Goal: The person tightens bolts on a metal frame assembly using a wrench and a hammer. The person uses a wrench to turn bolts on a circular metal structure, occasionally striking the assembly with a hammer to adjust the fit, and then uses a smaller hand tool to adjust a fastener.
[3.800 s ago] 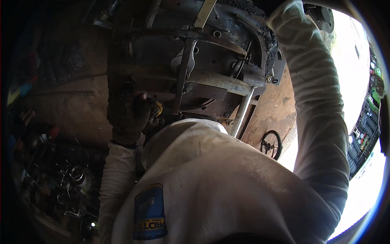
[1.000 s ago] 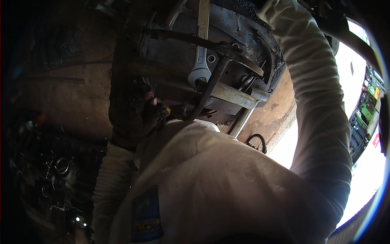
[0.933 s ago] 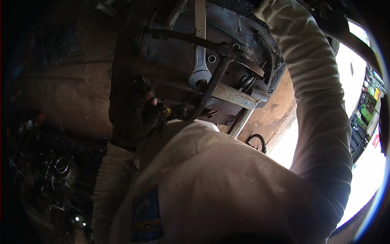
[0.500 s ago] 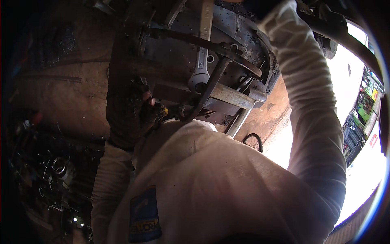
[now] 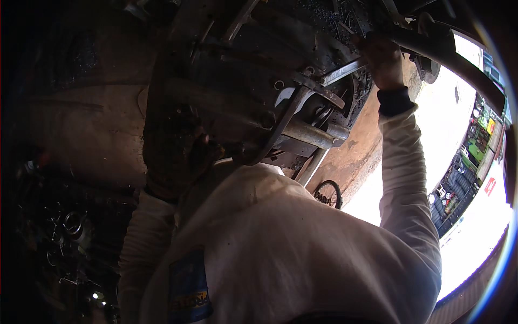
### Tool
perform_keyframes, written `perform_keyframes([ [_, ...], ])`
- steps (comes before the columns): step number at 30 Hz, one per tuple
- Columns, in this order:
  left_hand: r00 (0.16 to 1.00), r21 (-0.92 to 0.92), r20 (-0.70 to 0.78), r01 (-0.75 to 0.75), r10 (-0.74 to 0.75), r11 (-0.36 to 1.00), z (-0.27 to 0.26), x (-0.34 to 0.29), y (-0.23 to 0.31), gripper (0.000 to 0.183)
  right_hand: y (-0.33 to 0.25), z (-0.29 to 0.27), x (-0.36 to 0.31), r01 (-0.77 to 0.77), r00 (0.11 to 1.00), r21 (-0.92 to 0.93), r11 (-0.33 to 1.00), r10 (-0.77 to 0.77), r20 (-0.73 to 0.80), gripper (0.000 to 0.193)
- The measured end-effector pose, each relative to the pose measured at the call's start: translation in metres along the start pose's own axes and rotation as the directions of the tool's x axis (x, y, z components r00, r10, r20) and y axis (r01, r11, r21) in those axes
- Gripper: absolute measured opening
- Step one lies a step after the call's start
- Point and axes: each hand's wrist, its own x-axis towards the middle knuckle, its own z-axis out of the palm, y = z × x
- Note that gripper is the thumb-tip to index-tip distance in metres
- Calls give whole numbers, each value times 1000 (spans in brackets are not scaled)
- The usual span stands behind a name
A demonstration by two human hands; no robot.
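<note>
Swung round since half a second ago: the spanner [image 5: 344, 71], then pointing up toward twelve o'clock with its open end over the round part [image 5: 267, 120] by the tube [image 5: 310, 133], now slanting off toward two. Apparently disengaged, so leaving no pull on that part, at a guess. Held at two o'clock in the right hand [image 5: 384, 60], fingers wrapped round the shank. Left hand [image 5: 193, 144] at ten o'clock, deep in shadow; no telling whether gripping anything.

Around: a spoked wheel [image 5: 327, 194] at four, dim metal clutter [image 5: 73, 224] at eight. In the way: the dark bar [image 5: 280, 124] near twelve, crossing before the spanner's open end, and the shirt [image 5: 270, 243], filling six o'clock.
</note>
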Motion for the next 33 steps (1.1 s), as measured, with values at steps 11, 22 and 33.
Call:
perform_keyframes([
  [11, 999, 0, -52, -10, 10, 1000, 1, 2, 0, 23, -8, 8, 108, -377, 915, 398, 836, 268, 302, 22],
  [22, 995, 6, -87, -43, 43, 999, 4, -1, 0, 21, -27, 12, 166, -267, 906, 367, 891, 102, 412, 30],
  [33, 999, -71, -39, -23, 20, 997, -1, 3, 0, 25, -45, 51, 206, -21, 863, 423, 906, -197, 465, 32],
])
